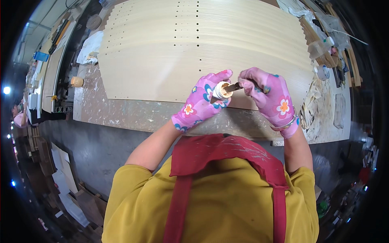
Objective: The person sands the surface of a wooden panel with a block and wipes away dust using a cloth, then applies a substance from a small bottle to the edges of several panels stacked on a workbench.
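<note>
My left hand [201, 99], in a pink flowered glove, is closed around a small white jar [221, 91] whose open mouth tilts toward me and to the right. Tan paste shows inside the mouth. A dark, flat putty knife [232, 88] has its tip at the jar's mouth. Its other end is pinched in the fingers of my right hand [267, 94], gloved the same way. Both hands are over the near edge of a large pale wood panel [154, 69] with rows of small drilled holes.
A paint-spattered worktable [91, 99] carries the panel. On its left are an orange-tan tub [76, 82] and a white cloth [90, 47]. At the right lie a clear plastic bottle [319, 49], a smaller bottle [323, 73] and wood strips [329, 60]. A person [19, 117] is at the far left.
</note>
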A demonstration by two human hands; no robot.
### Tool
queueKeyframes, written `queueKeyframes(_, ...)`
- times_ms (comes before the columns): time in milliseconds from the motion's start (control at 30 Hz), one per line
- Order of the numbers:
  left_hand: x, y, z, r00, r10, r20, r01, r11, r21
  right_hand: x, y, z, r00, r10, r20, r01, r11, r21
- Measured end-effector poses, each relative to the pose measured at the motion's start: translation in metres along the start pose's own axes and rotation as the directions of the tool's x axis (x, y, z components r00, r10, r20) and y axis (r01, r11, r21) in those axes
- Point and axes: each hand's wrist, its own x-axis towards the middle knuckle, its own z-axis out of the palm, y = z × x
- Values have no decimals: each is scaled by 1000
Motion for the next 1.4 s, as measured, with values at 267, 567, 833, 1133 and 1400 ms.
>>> queueKeyframes(267, 8, -7, 13, 997, -74, 16, 75, 970, -232, 0, 13, -5, 996, -61, -72, 58, 997, -45)
queueKeyframes(567, 21, 3, 1, 990, 135, 46, -140, 980, 143, -3, 26, -7, 986, -160, 53, 165, 981, -100)
queueKeyframes(833, 26, -8, 8, 993, -42, 108, 50, 996, -73, -7, 19, -33, 991, -72, 109, 101, 953, -285)
queueKeyframes(1133, 49, -3, 14, 946, 283, 158, -315, 915, 251, -28, 61, -28, 973, -229, 20, 230, 961, -151)
queueKeyframes(1400, 59, 0, 16, 905, 344, 250, -412, 857, 309, -29, 69, -17, 996, 80, 29, -82, 993, 80)
